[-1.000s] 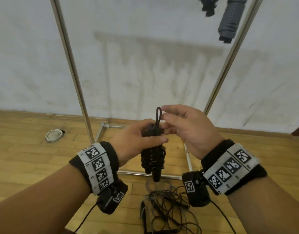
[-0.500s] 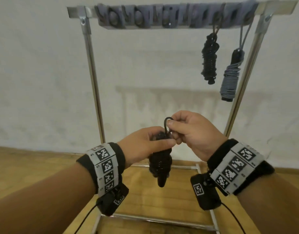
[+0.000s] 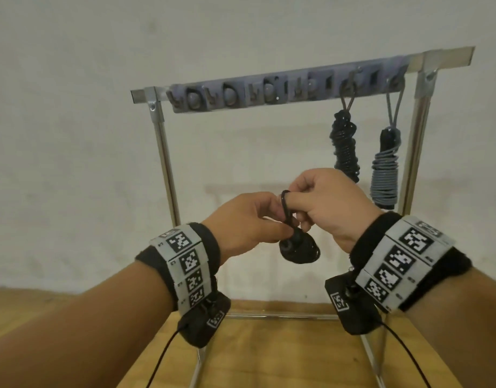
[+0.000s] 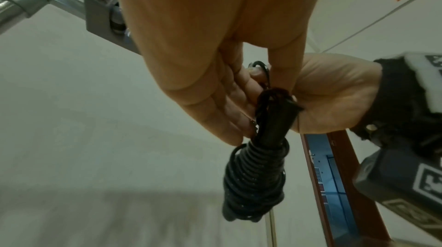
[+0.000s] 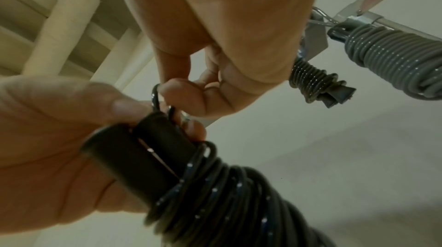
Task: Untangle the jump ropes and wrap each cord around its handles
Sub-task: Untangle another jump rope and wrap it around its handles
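A black jump rope (image 3: 298, 249) (image 4: 256, 179) (image 5: 215, 190), its cord coiled round both handles, hangs between my hands in front of the rack. My left hand (image 3: 249, 222) (image 5: 59, 130) grips the top of the handles. My right hand (image 3: 319, 203) (image 4: 322, 99) has a finger hooked through the small black loop (image 3: 285, 204) (image 5: 155, 96) that stands up from the bundle. Two wrapped ropes hang from hooks on the rack's bar: a black one (image 3: 344, 147) (image 5: 311, 82) and a grey one (image 3: 385, 172) (image 5: 394, 58).
A metal rack (image 3: 164, 152) stands against the white wall, its top bar carrying a grey strip of hooks (image 3: 269, 92); several hooks on the left are bare. Its base frame (image 3: 280, 315) lies on the wooden floor (image 3: 269, 354).
The view has tilted up from the floor to the rack. Both hands have raised the wrapped black rope, and my right finger now sits through its loop.
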Motion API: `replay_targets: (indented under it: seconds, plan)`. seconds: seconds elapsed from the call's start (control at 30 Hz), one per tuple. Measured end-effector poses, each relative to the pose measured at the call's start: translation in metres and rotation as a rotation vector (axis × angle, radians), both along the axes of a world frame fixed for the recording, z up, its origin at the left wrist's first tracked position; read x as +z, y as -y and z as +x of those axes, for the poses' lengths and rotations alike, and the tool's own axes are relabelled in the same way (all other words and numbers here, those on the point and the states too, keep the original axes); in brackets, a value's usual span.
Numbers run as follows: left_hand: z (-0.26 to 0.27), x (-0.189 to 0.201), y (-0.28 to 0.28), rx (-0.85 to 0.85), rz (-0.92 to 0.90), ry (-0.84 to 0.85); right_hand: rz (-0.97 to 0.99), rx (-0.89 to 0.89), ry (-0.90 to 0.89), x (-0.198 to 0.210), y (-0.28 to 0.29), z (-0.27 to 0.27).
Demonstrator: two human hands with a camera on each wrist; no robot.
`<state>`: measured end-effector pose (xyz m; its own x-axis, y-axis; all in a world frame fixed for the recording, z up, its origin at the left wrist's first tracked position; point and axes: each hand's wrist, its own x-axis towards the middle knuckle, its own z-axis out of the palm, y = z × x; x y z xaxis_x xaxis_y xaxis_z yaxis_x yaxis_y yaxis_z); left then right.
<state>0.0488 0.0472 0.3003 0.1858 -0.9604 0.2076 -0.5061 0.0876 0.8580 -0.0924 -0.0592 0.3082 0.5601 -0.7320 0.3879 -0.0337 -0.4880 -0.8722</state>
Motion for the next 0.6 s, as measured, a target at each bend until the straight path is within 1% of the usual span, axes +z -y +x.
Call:
replay_targets:
  seconds: [0.17, 0.27, 0.33, 0.43, 0.5, 0.6]
  plan:
    - [-0.005, 0.013, 0.016, -0.042, 0.043, 0.015, -0.047, -0.043, 0.049, 0.014, 0.011, -0.006]
    - [-0.003, 0.017, 0.025, -0.035, 0.032, -0.002, -0.116, -0.077, 0.038, 0.022, 0.017, -0.008]
    - [-0.001, 0.021, 0.030, 0.002, -0.028, -0.004, -0.154, -0.094, 0.033, 0.029, 0.021, -0.009]
    - [0.002, 0.032, 0.037, 0.103, -0.172, 0.036, -0.164, -0.108, 0.059, 0.040, 0.030, -0.010]
    - [0.003, 0.042, 0.043, 0.148, -0.253, 0.058, -0.158, -0.101, 0.099, 0.047, 0.034, -0.009]
    - [0.005, 0.060, 0.053, 0.181, -0.316, 0.107, -0.137, -0.077, 0.172, 0.059, 0.039, -0.006]
